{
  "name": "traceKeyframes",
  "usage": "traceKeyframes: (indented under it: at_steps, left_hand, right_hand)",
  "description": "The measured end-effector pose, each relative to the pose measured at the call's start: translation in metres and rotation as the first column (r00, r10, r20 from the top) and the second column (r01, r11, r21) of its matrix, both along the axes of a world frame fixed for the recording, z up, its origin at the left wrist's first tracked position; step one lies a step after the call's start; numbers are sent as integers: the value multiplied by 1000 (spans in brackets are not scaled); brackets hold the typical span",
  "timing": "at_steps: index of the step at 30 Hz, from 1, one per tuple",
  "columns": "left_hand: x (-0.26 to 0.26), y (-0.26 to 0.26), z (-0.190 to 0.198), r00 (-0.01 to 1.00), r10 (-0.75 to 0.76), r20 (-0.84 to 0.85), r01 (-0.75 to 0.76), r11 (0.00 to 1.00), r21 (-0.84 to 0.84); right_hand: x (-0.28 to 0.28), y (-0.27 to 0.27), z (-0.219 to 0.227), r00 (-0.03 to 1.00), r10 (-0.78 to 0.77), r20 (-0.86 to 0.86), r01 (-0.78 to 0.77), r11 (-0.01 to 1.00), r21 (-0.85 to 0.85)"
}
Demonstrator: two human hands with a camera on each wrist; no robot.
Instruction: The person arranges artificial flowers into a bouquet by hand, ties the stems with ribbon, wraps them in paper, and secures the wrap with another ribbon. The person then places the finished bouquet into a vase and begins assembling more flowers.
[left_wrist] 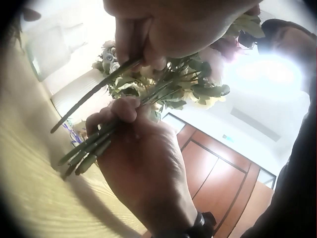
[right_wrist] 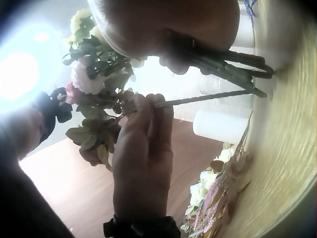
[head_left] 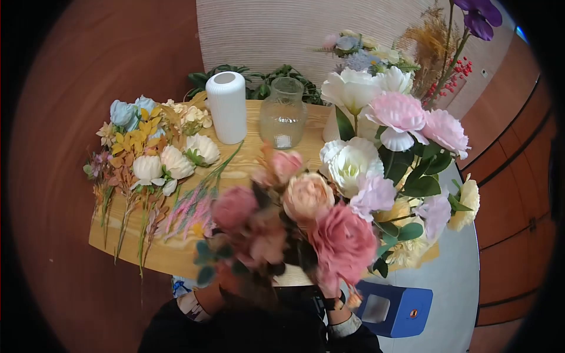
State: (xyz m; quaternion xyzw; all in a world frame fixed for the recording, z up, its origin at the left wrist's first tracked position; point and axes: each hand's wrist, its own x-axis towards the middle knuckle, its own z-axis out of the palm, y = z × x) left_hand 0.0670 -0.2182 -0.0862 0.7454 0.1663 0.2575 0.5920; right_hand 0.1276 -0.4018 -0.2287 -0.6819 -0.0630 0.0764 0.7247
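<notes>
In the left wrist view my left hand pinches one long dark stem between thumb and fingers. Below it, my right hand grips a bundle of green stems, their cut ends pointing out past the fingers. The right wrist view shows the bundle and the single stem side by side, their ends near the tabletop. From the head view, dusty pink roses, a peach rose and white blooms spread above the table's front edge, hiding most of both hands.
On the wooden table stand a white ribbed vase and a clear glass vase. Loose flowers lie at the left. Behind are green leaves; a blue bin stands on the floor at right.
</notes>
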Motion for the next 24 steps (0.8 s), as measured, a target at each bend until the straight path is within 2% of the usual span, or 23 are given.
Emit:
traceKeyframes:
  at_steps: [1,2,3,4,5,6,7,8,9,10,11,12,14,17,18,20,24]
  left_hand:
    - [2,0,3,1000,-6,11,6,1000,25]
    - [32,-9,21,1000,-14,23,12,999,51]
    - [33,-6,24,999,-20,37,17,997,79]
    - [35,-7,28,999,-24,49,18,994,108]
    - [40,-8,29,998,-29,49,23,993,112]
    - [46,-11,29,991,-23,129,34,996,-84]
    - [48,-12,27,979,2,205,56,959,-277]
    - [46,-12,25,979,7,202,50,960,-276]
    - [43,-12,23,990,-82,113,88,995,-51]
    - [41,-12,21,989,-149,4,146,974,172]
    - [39,-11,12,989,-148,3,145,974,174]
    - [40,-6,4,983,-182,17,179,979,101]
    - [17,-4,-26,967,-248,53,250,967,-47]
    - [53,-16,-35,936,-330,123,351,899,-260]
    - [36,-20,-53,924,-352,151,383,864,-327]
    - [49,-28,-65,897,-388,211,441,777,-449]
    - [31,-1,-108,838,-423,344,538,542,-645]
  right_hand:
    - [11,-4,1,999,-36,40,37,999,-13]
    - [11,-8,-4,994,-73,81,75,997,-24]
    - [15,19,88,995,-86,42,73,963,258]
    - [19,12,86,966,36,256,-67,991,112]
    - [16,10,87,955,82,285,-142,970,197]
    - [12,9,87,940,127,316,-220,936,277]
    - [13,6,78,941,129,314,-221,934,279]
    - [17,4,64,940,164,299,-278,875,396]
    - [19,3,55,936,199,290,-327,797,507]
    - [18,5,62,936,202,289,-329,795,510]
    - [16,7,75,931,177,319,-286,897,338]
    - [16,7,82,923,156,353,-221,963,153]
    - [20,-2,78,914,149,377,-206,972,115]
    - [-1,-20,55,880,148,451,-166,986,0]
    - [-6,-23,49,867,150,475,-150,988,-38]
    - [-1,-17,47,838,158,523,-116,987,-112]
    - [4,-29,35,769,186,612,-35,967,-251]
